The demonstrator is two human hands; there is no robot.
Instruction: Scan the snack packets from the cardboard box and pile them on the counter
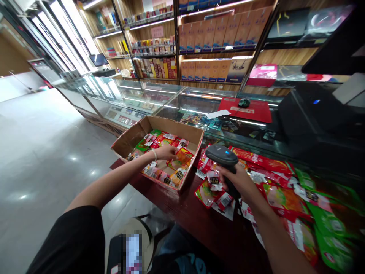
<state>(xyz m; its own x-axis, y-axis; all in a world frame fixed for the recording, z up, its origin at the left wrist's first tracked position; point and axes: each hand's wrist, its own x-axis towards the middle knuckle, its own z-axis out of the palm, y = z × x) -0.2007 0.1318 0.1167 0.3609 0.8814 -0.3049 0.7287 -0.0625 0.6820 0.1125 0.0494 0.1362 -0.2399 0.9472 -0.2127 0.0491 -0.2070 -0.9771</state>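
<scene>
My left hand [167,152] reaches into an open cardboard box [155,121], its fingers closed on the edge of an orange and red snack packet [184,158]. Around that packet in the box lie several more small packets, red, green and white. My right hand [238,179] is wrapped round the handle of a black barcode scanner [221,154], whose head points to the left. Below the scanner, a red-edged packet [205,193] and a small white and red packet [214,180] rest on the dark red table [182,207].
Many red packets [265,161] and green packets [332,224] are spread to the right. Behind stands a glass counter [176,102] with a red mat [248,110] and a mouse [244,102]. A black machine [316,121] fills the right; a stool [139,228] stands below left.
</scene>
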